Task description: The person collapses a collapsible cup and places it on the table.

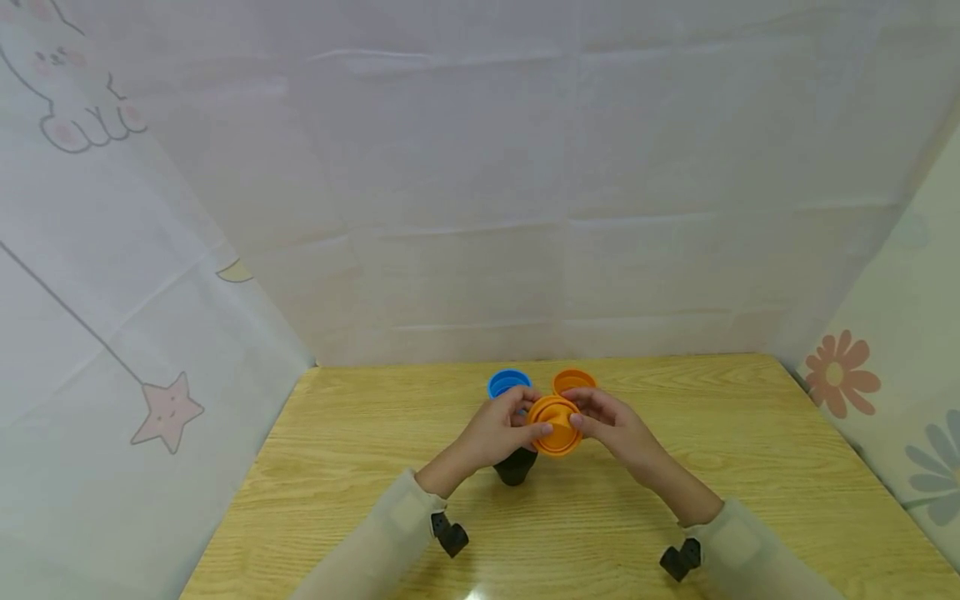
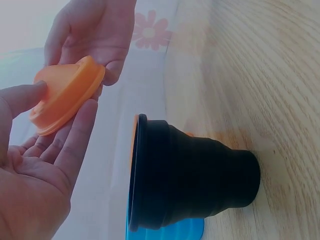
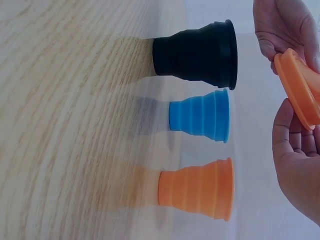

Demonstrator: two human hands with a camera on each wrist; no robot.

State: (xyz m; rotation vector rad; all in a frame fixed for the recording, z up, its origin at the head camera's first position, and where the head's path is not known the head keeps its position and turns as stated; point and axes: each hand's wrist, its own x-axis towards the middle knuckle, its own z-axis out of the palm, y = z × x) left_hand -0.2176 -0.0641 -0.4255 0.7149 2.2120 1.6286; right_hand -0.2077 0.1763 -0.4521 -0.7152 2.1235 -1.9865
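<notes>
An orange lid [image 1: 555,426], round with a raised part on top, is held above the table between both hands. My left hand [image 1: 497,427] pinches its left edge, thumb on top and fingers beneath. On the opposite edge, my right hand [image 1: 617,429] grips it with thumb and fingers. Below stands a black ribbed collapsible cup [image 2: 190,172], upright on the table and mostly covered by the left hand in the head view. Behind it are a blue ribbed cup [image 3: 200,116] and an orange ribbed cup [image 3: 196,189], both upright and apart from each other.
The cups stand on a light wood-grain table [image 1: 360,467]. A pale cloth wall [image 1: 450,250] rises at the table's back edge, with printed cloth at both sides. Each sleeve carries a small black wrist camera [image 1: 450,533].
</notes>
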